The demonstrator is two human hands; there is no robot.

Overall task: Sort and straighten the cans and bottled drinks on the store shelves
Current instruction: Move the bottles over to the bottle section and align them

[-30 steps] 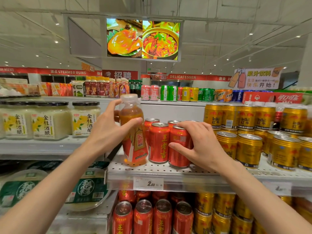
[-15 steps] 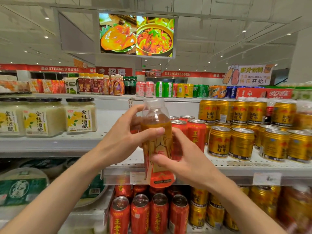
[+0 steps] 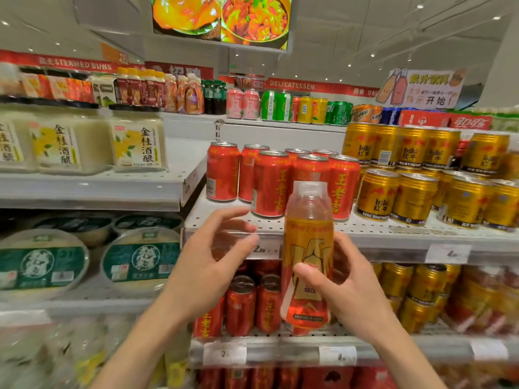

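Note:
An orange drink bottle [image 3: 307, 242] with a clear cap and an orange-red label is held upright in front of the shelf edge. My right hand [image 3: 346, 287] grips its lower half, thumb across the label. To its left, my left hand [image 3: 213, 259] hovers free of the bottle, fingers loosely spread and holding nothing. Behind them, several red cans [image 3: 271, 182] stand grouped on the white perforated shelf [image 3: 365, 231]. Gold cans [image 3: 414, 197] fill the shelf to their right.
More red cans [image 3: 241, 304] and gold cans [image 3: 418, 293] stand on the shelf below. White jars [image 3: 137, 141] sit on the left shelf, with round green-lidded tubs [image 3: 140, 259] beneath. Mixed bottles and cans [image 3: 275, 106] line the far top shelf.
The bottle has passed from my left hand to my right hand and come down off the shelf. My left hand has let go. My right hand has left the red cans.

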